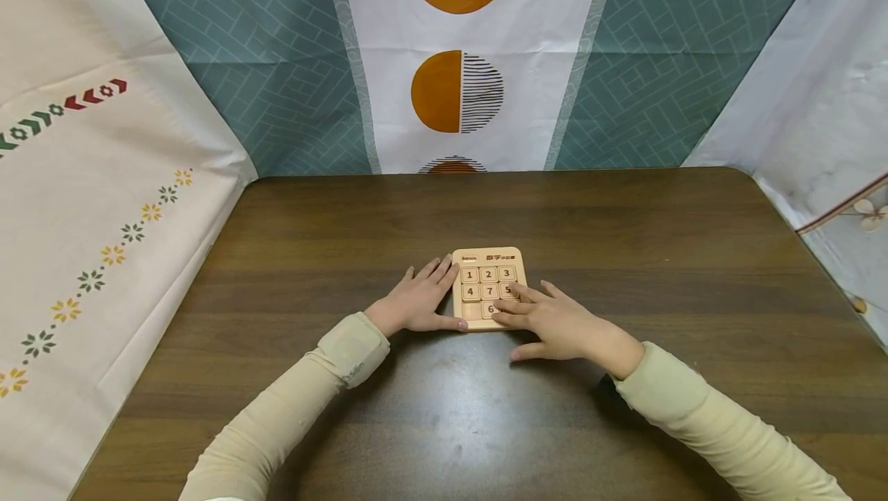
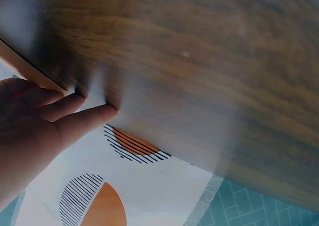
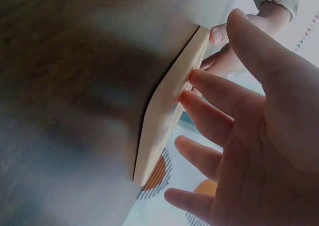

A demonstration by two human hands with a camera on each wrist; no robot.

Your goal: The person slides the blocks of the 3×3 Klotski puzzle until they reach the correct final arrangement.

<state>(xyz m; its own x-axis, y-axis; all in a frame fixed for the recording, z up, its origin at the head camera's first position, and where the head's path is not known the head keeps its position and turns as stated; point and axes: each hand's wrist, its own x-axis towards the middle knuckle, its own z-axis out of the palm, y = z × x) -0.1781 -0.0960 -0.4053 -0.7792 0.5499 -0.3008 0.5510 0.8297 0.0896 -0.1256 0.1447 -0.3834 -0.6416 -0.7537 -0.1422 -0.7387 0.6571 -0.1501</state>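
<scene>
A wooden number slide puzzle lies flat on the table. Its top row reads 1, 2, 3 and the row below 4, 7, 5; an empty slot is at the bottom left, with the 6 tile beside it. My left hand rests along the left edge of the frame, fingers extended and thumb at the near left corner. My right hand reaches in from the right with spread fingers; two fingertips touch the tiles at the lower right and hide part of them. In the right wrist view the puzzle's pale side shows edge-on.
The brown wooden table surrounds the puzzle on all sides. Behind it hangs a teal and white cloth with orange circles. A white patterned cloth drapes at the left and another pale cloth at the right.
</scene>
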